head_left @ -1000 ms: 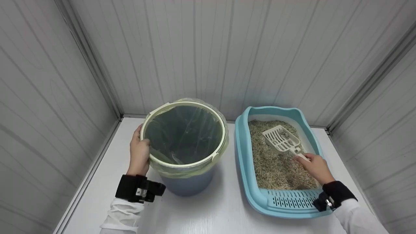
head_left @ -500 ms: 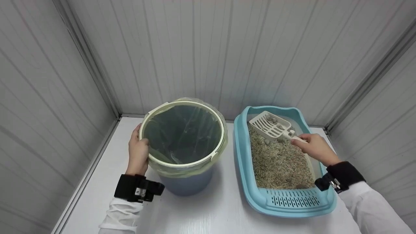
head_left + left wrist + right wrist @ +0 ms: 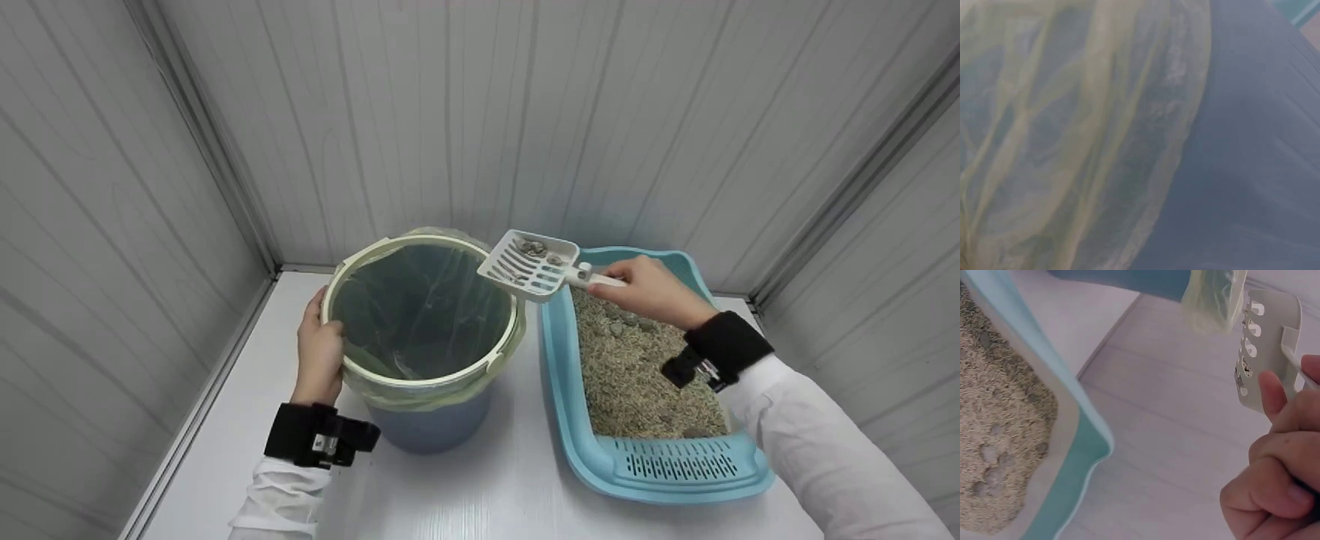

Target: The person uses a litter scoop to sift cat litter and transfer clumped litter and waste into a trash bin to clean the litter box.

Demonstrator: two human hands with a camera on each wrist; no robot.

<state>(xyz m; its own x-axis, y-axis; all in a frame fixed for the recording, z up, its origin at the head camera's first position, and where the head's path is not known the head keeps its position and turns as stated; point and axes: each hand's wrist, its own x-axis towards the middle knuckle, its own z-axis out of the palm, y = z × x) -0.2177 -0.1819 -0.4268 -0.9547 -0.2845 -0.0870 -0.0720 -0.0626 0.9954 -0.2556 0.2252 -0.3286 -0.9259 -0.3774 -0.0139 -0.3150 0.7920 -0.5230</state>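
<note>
My right hand [image 3: 649, 289] grips the handle of a white slotted litter scoop [image 3: 529, 264], its fingers curled round it in the right wrist view. Several greyish clumps [image 3: 533, 247] lie in the scoop. In the head view the scoop's front edge overlaps the right rim of a blue bucket [image 3: 431, 427]. A thin yellowish bag [image 3: 450, 397] lines the bucket and folds over its rim. My left hand [image 3: 321, 352] holds the bucket's left rim, thumb inside over the bag. The left wrist view shows only the bag [image 3: 1072, 129] and the bucket wall [image 3: 1241, 157] close up.
Right of the bucket stands a light-blue litter box [image 3: 566, 405] filled with litter [image 3: 645, 382], a few clumps on top, and a slotted front ledge [image 3: 682, 459]. Both containers stand on a white surface [image 3: 480, 495]. Panelled walls [image 3: 420, 112] enclose the back and both sides.
My right hand has lifted the scoop with its clumps from over the litter, moving it left and away to the bucket's right rim. My left hand stays on the rim.
</note>
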